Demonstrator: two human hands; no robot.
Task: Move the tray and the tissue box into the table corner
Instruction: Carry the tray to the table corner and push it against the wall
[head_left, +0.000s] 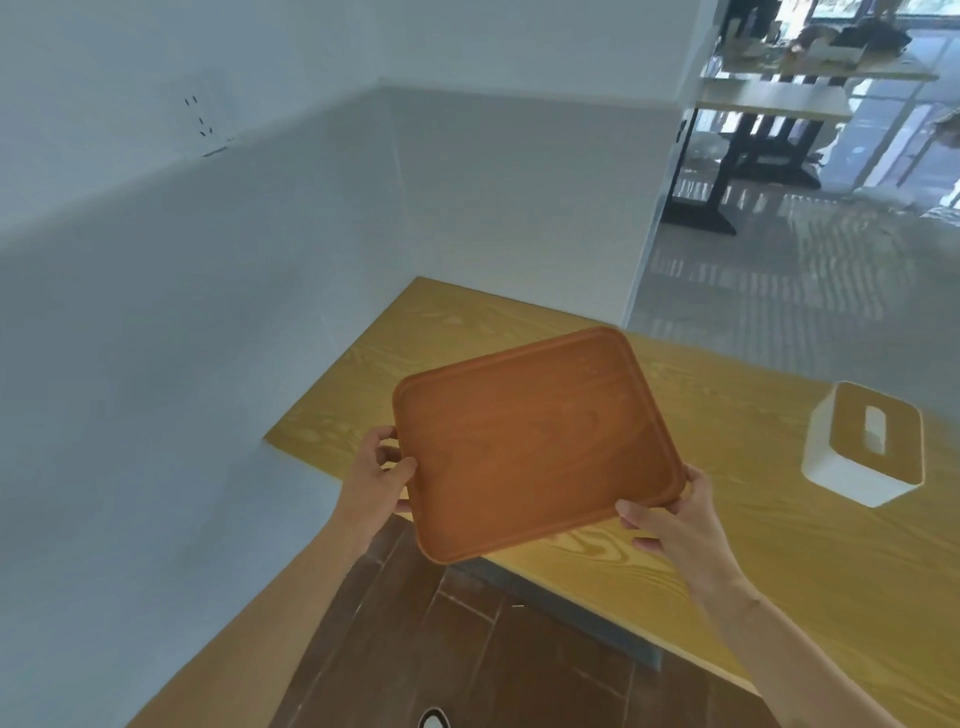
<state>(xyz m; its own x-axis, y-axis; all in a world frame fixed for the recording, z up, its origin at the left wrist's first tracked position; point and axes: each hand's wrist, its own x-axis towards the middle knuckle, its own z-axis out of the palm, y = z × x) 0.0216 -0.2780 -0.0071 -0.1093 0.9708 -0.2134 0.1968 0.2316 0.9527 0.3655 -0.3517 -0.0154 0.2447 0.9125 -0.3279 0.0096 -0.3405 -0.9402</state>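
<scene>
1. Pale walls meet at a corner behind the yellow wood-grain counter (675, 545), and the bare counter corner there looks like the destination.
2. Left hand (376, 480) grips the tray's left edge, thumb on top, fingers curled beneath.
3. Between both hands, the brown wooden tray (535, 441) is held in the air over the counter's near edge, tilted, empty. It looks stiff and light; gripping opposite rims seems the steady way to hold it.
4. Right hand (670, 525) clasps the tray's near-right corner.
5. Far right, the white tissue box (862, 451) with a wooden top rests on the counter, well apart, untouched. It likely lifts easily by its sides.
</scene>
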